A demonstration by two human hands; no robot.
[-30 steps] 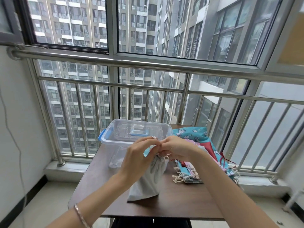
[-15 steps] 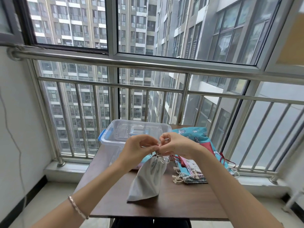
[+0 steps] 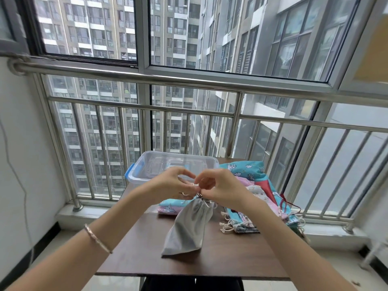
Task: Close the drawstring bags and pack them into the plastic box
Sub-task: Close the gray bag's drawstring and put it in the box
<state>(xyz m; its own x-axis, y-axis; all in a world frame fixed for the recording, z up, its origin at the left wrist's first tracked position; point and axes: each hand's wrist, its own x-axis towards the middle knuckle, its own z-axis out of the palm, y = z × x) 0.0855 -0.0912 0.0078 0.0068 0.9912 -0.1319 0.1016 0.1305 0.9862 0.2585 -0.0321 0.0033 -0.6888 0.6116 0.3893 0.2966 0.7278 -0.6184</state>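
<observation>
Grey drawstring bag (image 3: 189,225), neck gathered, left hand (image 3: 170,183) and right hand (image 3: 220,187) pinching cord (image 3: 207,203)

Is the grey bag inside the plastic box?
No, the grey bag rests on the table, in front of the box.

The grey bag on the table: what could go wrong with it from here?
1. The left hand and right hand only pinch the thin drawstring at the neck of the grey bag; it might slip, leaving the neck loose.
2. The pile of bags beside the right forearm trails loose cords near the edge of the table; an arm could snag them and drag bags off.
</observation>
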